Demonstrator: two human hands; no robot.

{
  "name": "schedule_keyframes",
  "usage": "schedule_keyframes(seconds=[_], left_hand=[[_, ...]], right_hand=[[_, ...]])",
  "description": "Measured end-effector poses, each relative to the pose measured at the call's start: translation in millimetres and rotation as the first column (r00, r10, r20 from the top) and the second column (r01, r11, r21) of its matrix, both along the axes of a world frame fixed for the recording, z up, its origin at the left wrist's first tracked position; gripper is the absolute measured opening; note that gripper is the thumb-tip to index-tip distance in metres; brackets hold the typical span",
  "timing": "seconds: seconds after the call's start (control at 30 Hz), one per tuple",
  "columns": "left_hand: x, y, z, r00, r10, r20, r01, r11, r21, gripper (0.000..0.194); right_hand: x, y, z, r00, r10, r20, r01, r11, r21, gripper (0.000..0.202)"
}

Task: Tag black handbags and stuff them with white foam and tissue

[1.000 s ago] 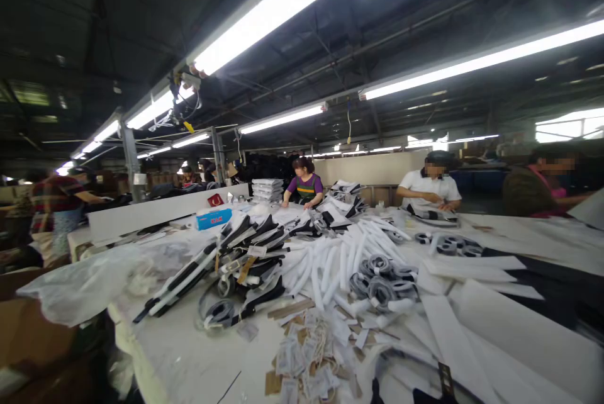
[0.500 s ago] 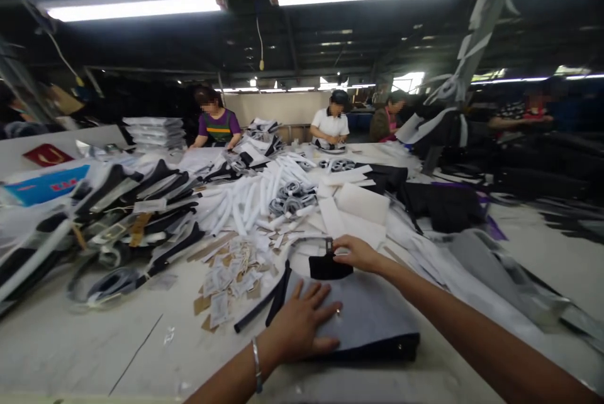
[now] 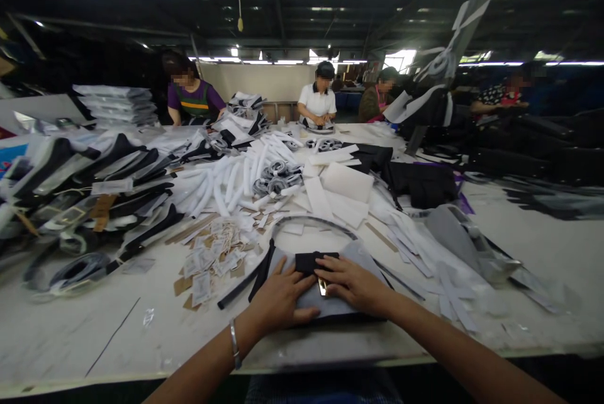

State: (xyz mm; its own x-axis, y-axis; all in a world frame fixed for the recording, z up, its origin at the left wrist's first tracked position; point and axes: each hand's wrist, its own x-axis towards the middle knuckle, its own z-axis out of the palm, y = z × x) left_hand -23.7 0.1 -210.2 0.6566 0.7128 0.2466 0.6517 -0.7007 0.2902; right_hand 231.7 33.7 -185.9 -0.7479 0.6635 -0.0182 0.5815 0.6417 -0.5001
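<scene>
The left hand [image 3: 279, 296] lay flat, fingers spread, on the grey handbag [image 3: 310, 298]; its gold clasp [image 3: 323, 288] sat nearer the right hand [image 3: 356, 286], pinching or not I couldn't tell.

At lower centre, a grey bag [image 3: 313, 299] has a black flap [image 3: 309, 263] and gold clasp [image 3: 323, 287]. The desk [image 3: 189, 344] is off-white, the tags [image 3: 201, 287] left of centre white and brown. At upper left, a purple top [image 3: 216, 99] shows beside a dark green apron [image 3: 191, 104] banded yellow-orange.
</scene>
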Motion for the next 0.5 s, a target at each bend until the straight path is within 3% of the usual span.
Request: schedule_keyframes(seconds=[0.1,0.2,0.27,0.37,0.5], left_hand=[[2,-10,-5.5,0.999,0.033,0.040,-0.036,0.997,0.074,0.058],[6,-22,-5.9,0.999,0.002,0.054,-0.008,0.993,0.118,0.045],[9,-28,-3.6,0.998,-0.021,0.057,0.014,0.992,0.124,0.046],[13,-32,-1.0,0.997,-0.019,0.070,0.011,0.993,0.120,0.050],[12,-31,-5.7,0.995,-0.008,0.099,-0.005,0.992,0.126,0.039]], right_hand=[[-1,-3,-5.9,0.999,-0.025,0.020,0.024,0.998,0.049,0.047],[-3,-5,-7.7,0.999,-0.034,0.041,0.030,0.995,0.091,0.046],[-3,-5,-7.2,0.998,-0.032,0.049,0.026,0.993,0.113,0.045],[-4,-6,-5.6,0.998,-0.022,0.055,0.014,0.991,0.134,0.044],[-4,-6,-6.7,0.998,-0.021,0.055,0.013,0.991,0.137,0.048]])
